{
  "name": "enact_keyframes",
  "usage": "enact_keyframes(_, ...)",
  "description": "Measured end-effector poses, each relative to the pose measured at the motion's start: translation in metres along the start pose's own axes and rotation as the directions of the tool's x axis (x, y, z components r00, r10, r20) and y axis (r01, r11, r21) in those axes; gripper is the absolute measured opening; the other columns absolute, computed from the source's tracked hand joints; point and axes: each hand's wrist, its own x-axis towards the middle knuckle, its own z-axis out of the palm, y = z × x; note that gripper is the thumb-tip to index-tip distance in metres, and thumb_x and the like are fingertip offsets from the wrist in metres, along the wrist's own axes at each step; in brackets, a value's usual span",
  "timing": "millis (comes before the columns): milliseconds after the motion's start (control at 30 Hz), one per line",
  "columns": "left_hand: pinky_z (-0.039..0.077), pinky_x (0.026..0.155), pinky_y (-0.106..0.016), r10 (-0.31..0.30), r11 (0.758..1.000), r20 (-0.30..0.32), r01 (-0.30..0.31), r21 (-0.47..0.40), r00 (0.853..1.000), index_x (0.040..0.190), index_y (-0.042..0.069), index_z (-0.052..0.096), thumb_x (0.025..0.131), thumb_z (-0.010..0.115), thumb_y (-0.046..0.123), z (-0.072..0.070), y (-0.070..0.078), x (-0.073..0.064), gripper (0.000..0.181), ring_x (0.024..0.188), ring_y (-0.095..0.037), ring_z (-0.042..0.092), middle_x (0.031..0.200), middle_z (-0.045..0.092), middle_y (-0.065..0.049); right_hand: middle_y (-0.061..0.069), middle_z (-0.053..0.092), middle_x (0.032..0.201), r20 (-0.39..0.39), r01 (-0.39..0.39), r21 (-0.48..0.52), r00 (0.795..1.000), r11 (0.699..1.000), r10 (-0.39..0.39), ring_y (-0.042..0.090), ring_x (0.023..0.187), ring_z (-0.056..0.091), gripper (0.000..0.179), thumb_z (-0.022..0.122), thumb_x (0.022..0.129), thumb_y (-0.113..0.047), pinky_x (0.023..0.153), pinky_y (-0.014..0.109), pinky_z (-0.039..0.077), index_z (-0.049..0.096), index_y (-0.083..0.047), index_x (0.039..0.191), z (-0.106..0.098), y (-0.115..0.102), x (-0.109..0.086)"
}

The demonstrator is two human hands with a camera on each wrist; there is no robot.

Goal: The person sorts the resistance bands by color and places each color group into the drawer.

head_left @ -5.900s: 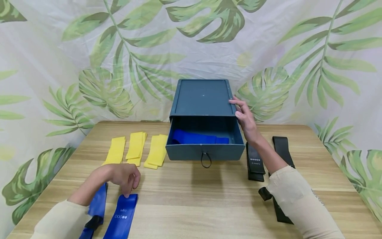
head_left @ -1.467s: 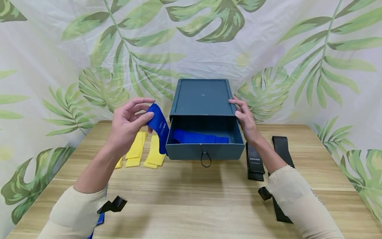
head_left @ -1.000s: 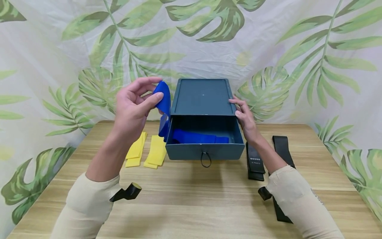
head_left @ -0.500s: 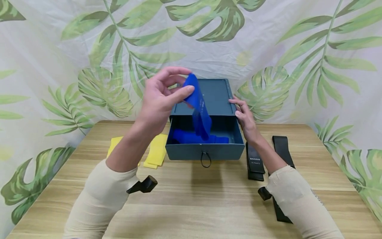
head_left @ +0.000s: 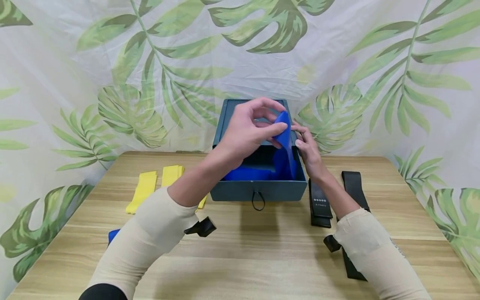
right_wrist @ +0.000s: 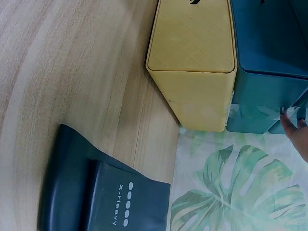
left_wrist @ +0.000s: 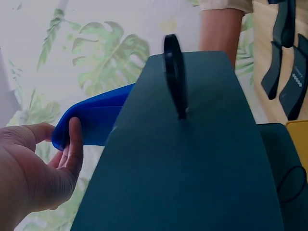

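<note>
My left hand (head_left: 250,127) pinches a blue resistance band (head_left: 286,146) between thumb and fingers. The band hangs down inside the right side of a pulled-out teal drawer (head_left: 258,191), which has a black loop pull. Another blue band (head_left: 247,174) lies in that drawer, partly covered by the hanging one. In the left wrist view the held band (left_wrist: 98,120) is folded over at the fingertips. My right hand (head_left: 310,153) rests against the right side of the drawer unit, its fingertips by the top edge. In the right wrist view, its fingers touch the teal side wall (right_wrist: 264,118).
Yellow bands (head_left: 144,187) lie left of the unit, partly behind the left arm. A blue band (head_left: 112,235) peeks from under the left sleeve. Black bands (head_left: 320,204) marked X-Heavy lie at the right. Below the teal drawers sits a yellow drawer (right_wrist: 192,43).
My left hand picked up the blue band from the table's left front, lifted it beside the unit, then moved right and lowered its end into the drawer. The right hand stayed put.
</note>
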Motion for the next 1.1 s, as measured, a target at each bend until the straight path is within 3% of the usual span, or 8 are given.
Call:
enact_keyframes(133, 0.064, 0.071, -0.045, -0.041, 0.999, 0.057, 0.04, 0.012, 0.998, 0.119, -0.005, 0.064, 0.095, 0.069, -0.007, 0.012, -0.002, 0.002, 0.025, 0.072, -0.028, 0.074, 0.09, 0.065, -0.016, 0.005, 0.048, 0.148, -0.012, 0.002, 0.018, 1.0, 1.0, -0.002, 0.023, 0.133, 0.046, 0.04, 0.038, 0.1, -0.019, 0.107, 0.035, 0.038, 0.048, -0.017, 0.139, 0.0, -0.001, 0.0)
enact_keyframes(233, 0.064, 0.071, -0.045, -0.049, 0.999, 0.091, 0.049, 0.0, 0.995, 0.119, -0.005, 0.063, 0.096, 0.068, -0.006, 0.017, -0.004, 0.002, 0.024, 0.073, -0.029, 0.074, 0.09, 0.066, -0.016, 0.0, 0.051, 0.13, -0.029, 0.006, 0.0, 1.0, 1.0, -0.006, 0.018, 0.117, 0.047, 0.043, 0.036, 0.1, -0.019, 0.095, 0.029, 0.04, 0.046, -0.011, 0.142, -0.001, 0.001, -0.001)
enact_keyframes(300, 0.064, 0.072, -0.045, -0.054, 0.998, 0.1, 0.055, -0.008, 0.994, 0.119, -0.005, 0.063, 0.096, 0.068, -0.006, 0.019, -0.005, 0.001, 0.024, 0.074, -0.028, 0.074, 0.091, 0.066, -0.016, 0.001, 0.048, 0.129, -0.032, 0.004, -0.013, 0.999, 1.0, -0.004, 0.018, 0.115, 0.045, 0.044, 0.035, 0.1, -0.02, 0.092, 0.029, 0.039, 0.045, -0.009, 0.142, -0.001, 0.001, -0.001)
enact_keyframes(367, 0.064, 0.073, -0.046, -0.062, 0.998, 0.097, 0.062, -0.004, 0.993, 0.119, -0.005, 0.062, 0.096, 0.068, -0.005, 0.016, -0.007, -0.001, 0.024, 0.075, -0.027, 0.074, 0.092, 0.066, -0.016, 0.005, 0.047, 0.139, -0.025, -0.002, -0.019, 1.0, 1.0, 0.001, 0.022, 0.122, 0.045, 0.045, 0.035, 0.1, -0.02, 0.098, 0.031, 0.038, 0.045, -0.009, 0.142, -0.001, 0.002, -0.001)
enact_keyframes(500, 0.063, 0.075, -0.051, -0.083, 0.996, 0.083, 0.08, 0.039, 0.993, 0.123, -0.004, 0.062, 0.096, 0.069, -0.004, 0.002, -0.014, -0.008, 0.028, 0.072, -0.027, 0.073, 0.091, 0.066, -0.015, 0.015, 0.029, 0.164, -0.017, -0.014, -0.004, 1.0, 1.0, 0.014, 0.034, 0.149, 0.032, 0.045, 0.041, 0.099, -0.023, 0.12, 0.047, 0.028, 0.049, -0.009, 0.141, 0.0, 0.001, 0.0)
enact_keyframes(633, 0.063, 0.077, -0.053, -0.114, 0.988, 0.068, 0.106, 0.113, 0.991, 0.13, -0.002, 0.063, 0.097, 0.069, -0.002, -0.02, -0.02, -0.02, 0.034, 0.07, -0.026, 0.073, 0.091, 0.064, -0.014, 0.017, 0.019, 0.17, -0.019, -0.007, -0.006, 1.0, 1.0, 0.007, 0.04, 0.156, 0.017, 0.051, 0.044, 0.097, -0.023, 0.125, 0.061, 0.014, 0.048, -0.002, 0.143, 0.002, 0.001, 0.001)
enact_keyframes(867, 0.064, 0.074, -0.049, -0.177, 0.967, 0.057, 0.163, 0.198, 0.982, 0.125, -0.006, 0.066, 0.097, 0.07, -0.001, -0.045, -0.025, -0.035, 0.029, 0.073, -0.025, 0.074, 0.092, 0.063, -0.014, 0.022, 0.018, 0.169, -0.021, 0.026, 0.004, 0.999, 1.0, -0.026, 0.042, 0.157, 0.013, 0.048, 0.045, 0.098, -0.022, 0.126, 0.06, 0.01, 0.051, -0.003, 0.141, 0.001, 0.001, 0.001)
enact_keyframes(1100, 0.064, 0.067, -0.039, -0.165, 0.925, 0.086, 0.124, 0.358, 0.983, 0.124, -0.008, 0.066, 0.096, 0.071, 0.0, -0.062, -0.027, -0.043, 0.03, 0.066, -0.024, 0.071, 0.091, 0.068, -0.017, 0.021, 0.018, 0.169, -0.015, 0.021, 0.003, 1.0, 1.0, -0.021, 0.041, 0.157, 0.012, 0.049, 0.045, 0.098, -0.022, 0.126, 0.059, 0.009, 0.05, -0.001, 0.142, 0.001, 0.001, 0.0)
